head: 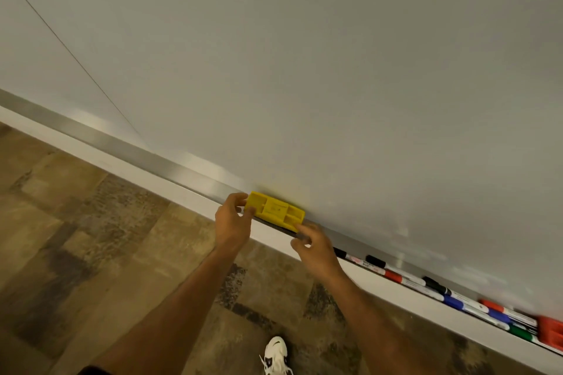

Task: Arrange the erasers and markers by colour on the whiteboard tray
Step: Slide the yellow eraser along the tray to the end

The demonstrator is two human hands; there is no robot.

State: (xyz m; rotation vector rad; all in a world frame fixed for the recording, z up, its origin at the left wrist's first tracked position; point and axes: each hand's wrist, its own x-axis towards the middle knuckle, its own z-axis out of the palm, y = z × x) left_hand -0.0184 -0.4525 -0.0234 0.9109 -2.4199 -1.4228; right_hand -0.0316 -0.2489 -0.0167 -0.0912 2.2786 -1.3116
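Note:
A yellow eraser (275,211) with a dark felt underside lies on the whiteboard tray (170,192) near the middle of the view. My left hand (233,221) pinches its left end and my right hand (313,245) pinches its right front corner. To the right along the tray lie several markers: black-capped ones (375,261), a red-capped one (393,276), blue ones (454,303), another red-capped one (492,305) and a green one (522,333). A red eraser (551,332) sits at the far right, cut off by the frame edge.
The whiteboard (304,70) fills the upper part of the view, with a thin seam line on its left. Below the tray is a patterned brown floor (76,237). A white shoe (275,355) shows at the bottom.

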